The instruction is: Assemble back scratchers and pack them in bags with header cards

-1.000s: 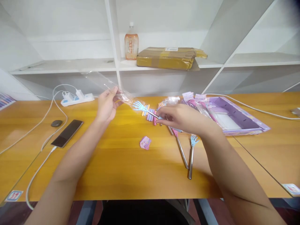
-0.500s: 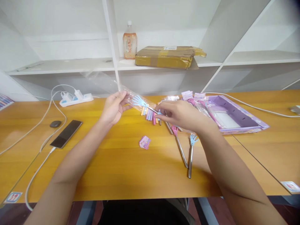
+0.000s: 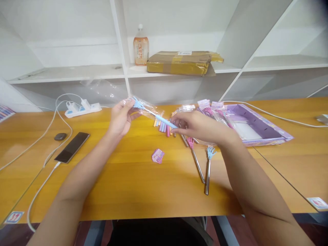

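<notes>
Above the middle of the bench (image 3: pixel 133 184), a back scratcher (image 3: pixel 153 114) is lying inside a clear sleeve (image 3: pixel 107 89), spanning between the left hand (image 3: pixel 120 118) and the right hand (image 3: pixel 198 128). Two more scratchers (image 3: pixel 202 164) are lying on the bench below the right hand, with a small card (image 3: pixel 158 155) to their left. A tray (image 3: pixel 256 126) is sitting to the right, a phone (image 3: pixel 72 147) and a power strip (image 3: pixel 82 108) to the left. On the shelf (image 3: pixel 77 71) behind, a bottle (image 3: pixel 140 46) is standing left of a parcel (image 3: pixel 181 63).

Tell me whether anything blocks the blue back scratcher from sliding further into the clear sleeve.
Nothing visible does. The left hand holds the clear sleeve; the right hand holds the blue back scratcher, claw end already inside.
</notes>
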Available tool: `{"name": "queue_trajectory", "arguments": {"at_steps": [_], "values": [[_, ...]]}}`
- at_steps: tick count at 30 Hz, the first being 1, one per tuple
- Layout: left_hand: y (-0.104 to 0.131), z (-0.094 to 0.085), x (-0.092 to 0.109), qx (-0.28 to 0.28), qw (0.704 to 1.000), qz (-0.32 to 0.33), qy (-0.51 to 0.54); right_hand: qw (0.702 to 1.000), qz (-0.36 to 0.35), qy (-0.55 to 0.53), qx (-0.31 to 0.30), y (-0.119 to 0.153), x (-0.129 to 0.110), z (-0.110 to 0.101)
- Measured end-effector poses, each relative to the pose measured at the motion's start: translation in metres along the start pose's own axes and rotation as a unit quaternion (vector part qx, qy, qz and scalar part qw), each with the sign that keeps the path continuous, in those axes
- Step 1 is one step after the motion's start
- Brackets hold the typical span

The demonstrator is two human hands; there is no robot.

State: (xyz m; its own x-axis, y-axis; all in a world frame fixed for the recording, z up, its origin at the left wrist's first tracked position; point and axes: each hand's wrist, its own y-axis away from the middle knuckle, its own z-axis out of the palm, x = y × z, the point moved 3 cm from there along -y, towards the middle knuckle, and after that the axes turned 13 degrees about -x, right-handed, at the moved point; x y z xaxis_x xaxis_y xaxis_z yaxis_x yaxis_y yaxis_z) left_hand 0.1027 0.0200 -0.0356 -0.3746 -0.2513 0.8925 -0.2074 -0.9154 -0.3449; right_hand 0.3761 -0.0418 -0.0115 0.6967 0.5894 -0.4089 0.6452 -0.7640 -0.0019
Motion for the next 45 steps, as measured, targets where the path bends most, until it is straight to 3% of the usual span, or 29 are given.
{"name": "queue_trajectory", "arguments": {"at_steps": [3,6,11,16,23,29,34,38,45], "values": [[-0.007,-0.015,0.004,0.037,0.999,0.010,0.000,0.999,-0.019,-0.011,-0.033,0.004,0.005,-0.004],[-0.010,-0.021,0.002,0.050,0.999,0.004,0.010,0.999,-0.032,-0.015,-0.016,0.004,0.006,-0.006],[-0.010,-0.019,-0.005,0.042,0.999,-0.003,0.023,0.997,-0.038,-0.051,-0.041,0.003,0.004,-0.003],[-0.009,-0.015,-0.005,0.035,0.999,-0.010,0.025,0.997,-0.040,-0.060,0.004,0.005,0.002,-0.005],[-0.010,-0.017,-0.004,0.050,0.998,-0.005,0.027,0.996,-0.062,-0.068,-0.011,0.006,0.000,-0.004],[-0.005,-0.008,-0.008,-0.010,0.999,-0.035,0.015,0.996,-0.071,-0.037,0.026,0.002,0.001,-0.004],[0.008,0.016,-0.025,-0.071,0.994,-0.081,0.016,0.992,-0.080,-0.041,0.084,-0.003,-0.001,0.001],[0.019,0.034,-0.036,-0.124,0.987,-0.101,0.020,0.994,-0.062,-0.053,0.075,-0.007,-0.005,0.009],[0.012,0.023,-0.023,-0.085,0.991,-0.097,0.022,0.991,-0.082,-0.072,0.074,-0.005,-0.001,0.006]]}}
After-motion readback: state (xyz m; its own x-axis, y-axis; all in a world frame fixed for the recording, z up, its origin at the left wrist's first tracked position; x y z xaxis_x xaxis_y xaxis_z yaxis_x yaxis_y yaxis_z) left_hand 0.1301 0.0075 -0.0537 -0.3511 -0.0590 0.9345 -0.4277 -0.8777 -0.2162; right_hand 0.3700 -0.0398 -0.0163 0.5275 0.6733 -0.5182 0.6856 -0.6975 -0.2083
